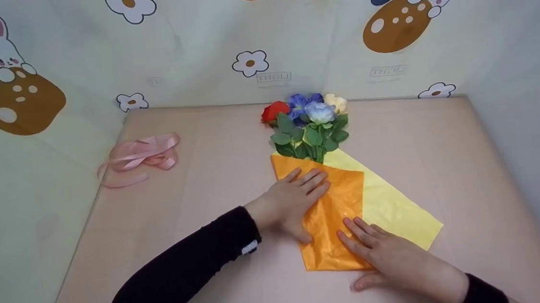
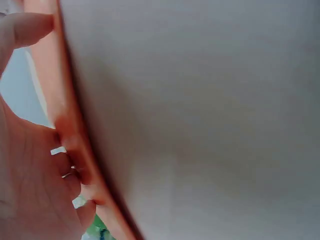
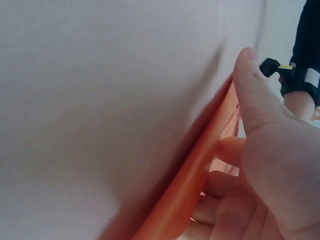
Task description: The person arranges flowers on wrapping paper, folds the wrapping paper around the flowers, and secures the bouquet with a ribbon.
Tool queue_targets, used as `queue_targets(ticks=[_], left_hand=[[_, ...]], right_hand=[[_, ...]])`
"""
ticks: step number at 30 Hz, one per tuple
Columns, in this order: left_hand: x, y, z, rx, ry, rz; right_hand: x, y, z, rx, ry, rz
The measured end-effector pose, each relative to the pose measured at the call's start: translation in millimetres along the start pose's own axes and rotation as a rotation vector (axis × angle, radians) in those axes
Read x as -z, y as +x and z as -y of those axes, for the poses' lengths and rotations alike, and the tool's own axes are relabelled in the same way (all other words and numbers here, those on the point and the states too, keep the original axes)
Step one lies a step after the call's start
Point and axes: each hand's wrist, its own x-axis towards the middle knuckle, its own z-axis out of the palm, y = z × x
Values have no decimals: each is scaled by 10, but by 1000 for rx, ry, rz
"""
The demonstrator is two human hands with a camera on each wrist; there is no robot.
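Observation:
A small bunch of artificial flowers [image 1: 312, 112], red, blue, pale blue and cream with green leaves, lies with its stems under folded wrapping paper. The orange side of the wrapping paper [image 1: 336, 197] covers the stems, and a yellow part [image 1: 394, 204] spreads out to the right. My left hand [image 1: 295, 200] rests with spread fingers on the upper left of the orange fold. Lower down, my right hand [image 1: 394, 257] touches the orange paper near its bottom right with extended fingers, its thumb off the edge. Both wrist views show fingers against the orange paper [image 2: 75, 125].
A loose heap of pink ribbon [image 1: 142, 154] lies at the table's back left. The table [image 1: 222, 155] has a pale pinkish cover. Behind and at the sides hangs a cloth [image 1: 203, 41] printed with rabbits and flowers.

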Motion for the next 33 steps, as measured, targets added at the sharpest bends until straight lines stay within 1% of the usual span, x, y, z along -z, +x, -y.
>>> queue_targets(ticks=[1, 3, 5, 8, 12, 14, 15, 17, 20, 22, 24, 26, 29, 33], left_hand=[[-11, -7, 1, 0, -2, -4], [-20, -30, -10, 4, 9, -10], [-7, -63, -40, 6, 30, -17], [19, -130, -119, -19, 70, -23], [-13, -200, -183, -84, 40, -41], [-54, -213, -188, -95, 18, -56], [-72, -216, -184, -96, 8, -63], [-100, -218, -175, -96, -4, -71], [-123, -217, -160, -100, -18, -70], [-130, -222, -154, -104, -29, -70], [-139, -225, -150, -104, -34, -71], [-145, -218, -148, -102, -39, -70], [-157, -217, -145, -98, -42, -66], [-164, -220, -145, -100, -59, -71]], right_hand=[[14, -7, 0, -9, 14, 14], [33, -21, -6, -11, 29, 15], [40, -29, -21, -3, 26, -8], [21, -38, -49, 12, -15, -85], [-3, -37, -100, 16, -38, -198], [9, -43, -147, -17, -29, -246], [22, -46, -181, -49, -23, -272], [48, -65, -284, -151, -34, -322], [83, -126, -498, -348, -55, -381], [97, -184, -643, -461, -44, -388], [117, -242, -761, -539, 20, -374], [146, -301, -847, -586, 102, -346], [207, -382, -930, -643, 219, -276], [280, -497, -995, -673, 319, -201]])
